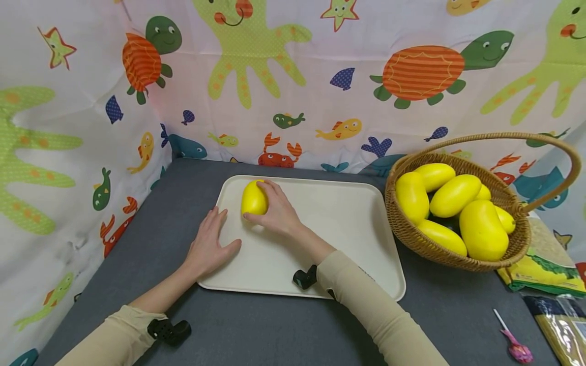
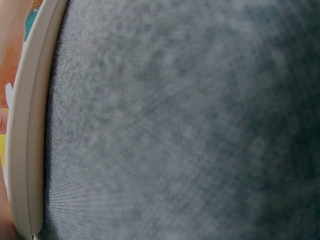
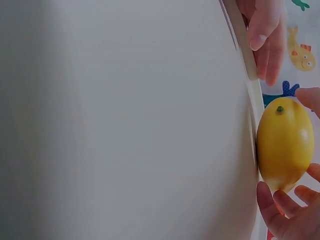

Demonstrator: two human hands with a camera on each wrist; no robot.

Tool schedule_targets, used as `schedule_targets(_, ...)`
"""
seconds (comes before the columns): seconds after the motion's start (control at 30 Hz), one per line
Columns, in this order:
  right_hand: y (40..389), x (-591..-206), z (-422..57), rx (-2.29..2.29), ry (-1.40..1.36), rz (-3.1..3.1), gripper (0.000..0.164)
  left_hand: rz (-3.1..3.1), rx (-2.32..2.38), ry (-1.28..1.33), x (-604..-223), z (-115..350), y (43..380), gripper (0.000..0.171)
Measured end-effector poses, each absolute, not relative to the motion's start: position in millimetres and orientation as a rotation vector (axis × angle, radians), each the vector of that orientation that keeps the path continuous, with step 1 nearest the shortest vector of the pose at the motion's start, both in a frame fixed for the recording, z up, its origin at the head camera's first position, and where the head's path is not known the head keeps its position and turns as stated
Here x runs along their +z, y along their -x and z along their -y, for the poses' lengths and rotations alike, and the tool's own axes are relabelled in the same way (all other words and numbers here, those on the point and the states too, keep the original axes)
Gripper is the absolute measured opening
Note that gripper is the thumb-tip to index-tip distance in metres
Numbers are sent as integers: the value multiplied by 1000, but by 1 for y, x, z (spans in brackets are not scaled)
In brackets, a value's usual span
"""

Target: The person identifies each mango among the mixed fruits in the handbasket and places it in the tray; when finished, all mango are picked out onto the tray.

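A smooth yellow mango (image 1: 253,199) lies at the tray's upper left, its small green stem end showing in the right wrist view. My right hand (image 1: 278,212) holds it between the thumb and the fingers, at its two ends. My left hand (image 1: 209,248) rests at the left edge of the cream tray (image 1: 329,229), fingers extended and thumb spread, apart from the mango. The left wrist view has mostly grey tabletop, with the tray's rim (image 2: 27,130) along its left side.
At the right, a wicker basket (image 1: 393,223) with a tall handle holds several yellow mangoes (image 1: 458,195). Beyond it lie a yellow-and-green packet (image 1: 545,274), a clear bag (image 1: 560,325) and a pink-wrapped lollipop (image 1: 519,351). A printed sea-animal curtain (image 1: 293,71) stands behind.
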State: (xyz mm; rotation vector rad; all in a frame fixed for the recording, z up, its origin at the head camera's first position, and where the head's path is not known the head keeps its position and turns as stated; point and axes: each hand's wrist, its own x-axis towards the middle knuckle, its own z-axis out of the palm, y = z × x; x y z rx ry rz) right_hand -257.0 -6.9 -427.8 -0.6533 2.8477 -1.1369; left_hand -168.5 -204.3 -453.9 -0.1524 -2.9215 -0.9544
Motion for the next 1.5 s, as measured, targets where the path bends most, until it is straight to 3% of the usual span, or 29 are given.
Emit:
schedule_targets(0.5,231,-383,-44,-1382,654,-2690,64,2903,-942,183,-455,203,167,79)
schedule_targets(0.97,185,-320,-168,-1163,852,-2789,45,2932,-951,190,-457,202,166,79)
schedule_targets(1.2,180,-295,-227,-986,795,-3015,29,2927,-941,200,-456,203,166,78)
schedule_targets(1.37,187,-286,-261,-849,681,-3139,32,2924,-947,211,-457,203,166,77)
schedule_targets(1.5,197,-281,-281,-729,518,-3099,45,2923,-948,215,-458,201,167,76)
